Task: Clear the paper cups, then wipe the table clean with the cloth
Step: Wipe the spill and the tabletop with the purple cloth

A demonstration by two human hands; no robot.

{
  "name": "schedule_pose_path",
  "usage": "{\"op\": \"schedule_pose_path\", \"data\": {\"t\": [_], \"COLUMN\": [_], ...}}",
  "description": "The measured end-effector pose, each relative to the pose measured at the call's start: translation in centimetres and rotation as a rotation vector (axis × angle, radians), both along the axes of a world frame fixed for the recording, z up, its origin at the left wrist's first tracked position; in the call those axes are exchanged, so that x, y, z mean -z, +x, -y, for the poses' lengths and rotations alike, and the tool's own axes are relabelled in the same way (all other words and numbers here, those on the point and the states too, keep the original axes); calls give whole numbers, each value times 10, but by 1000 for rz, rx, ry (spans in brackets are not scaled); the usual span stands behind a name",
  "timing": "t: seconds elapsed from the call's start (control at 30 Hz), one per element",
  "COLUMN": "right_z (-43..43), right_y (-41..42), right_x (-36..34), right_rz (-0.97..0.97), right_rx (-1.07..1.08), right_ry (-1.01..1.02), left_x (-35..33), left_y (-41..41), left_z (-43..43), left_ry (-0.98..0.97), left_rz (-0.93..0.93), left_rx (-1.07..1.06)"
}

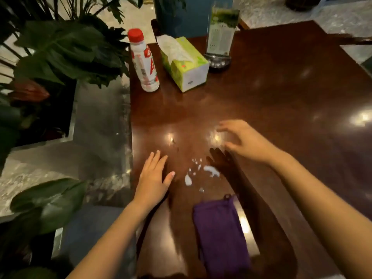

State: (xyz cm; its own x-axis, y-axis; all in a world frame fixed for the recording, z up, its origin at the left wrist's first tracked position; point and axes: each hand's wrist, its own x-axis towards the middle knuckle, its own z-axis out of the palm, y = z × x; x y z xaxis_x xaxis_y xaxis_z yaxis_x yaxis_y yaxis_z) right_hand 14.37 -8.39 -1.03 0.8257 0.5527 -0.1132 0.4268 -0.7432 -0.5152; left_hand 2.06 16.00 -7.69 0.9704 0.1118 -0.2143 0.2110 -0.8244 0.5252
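Cloth (220, 234) on table, below right hand (246, 140)

On the dark wooden table (271, 93), the left hand (154, 178) lay flat near the left edge, fingers spread, while the right hand (244, 140) hovered open, blurred, over a glare spot. Between them sat white spilled drops (209, 170), and a folded purple cloth (220, 234) lay by the near edge. A red-capped bottle (144, 61), a tissue box (185, 63) and a menu stand (220, 35) stood toward the far-left corner.
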Motion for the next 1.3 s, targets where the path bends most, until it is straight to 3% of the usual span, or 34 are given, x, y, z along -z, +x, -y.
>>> {"op": "schedule_pose_path", "data": {"t": [0.17,0.3,0.4,0.57,0.67,0.73,0.8,0.9,0.97,1.03,1.1,1.17,1.3], "right_z": [20,21,13,1,1,3,8,18,23,25,25,29,42], "right_y": [-124,-175,-190,-202,-203,-202,-200,-196,-191,-181,-168,-158,-154], "right_x": [27,46,52,63,65,65,63,56,43,32,29,27,21], "right_rz": [-103,-148,-163,-266,-283,-313,-295,-31,73,108,110,64,-58], "right_rx": [101,101,169,426,471,484,494,356,142,-69,-148,-128,-44], "right_ry": [-32,-108,-141,14,88,143,143,-53,-25,-33,-69,-55,188], "left_x": [13,7,-1,1,5,9,9,4,0,-5,-8,-9,-6], "left_y": [-100,-125,-128,-129,-128,-130,-130,-129,-128,-123,-122,-125,-136], "left_z": [43,76,94,111,120,124,124,121,119,117,115,113,105], "left_ry": [-94,-365,-479,-782,-918,-836,-605,-378,-303,-271,-296,-321,-333], "left_rz": [115,-35,-128,-301,-361,-277,-130,26,80,167,253,280,260], "left_rx": [-12,-258,-211,-568,-546,-515,-449,-281,-131,-20,-25,-76,31]}}
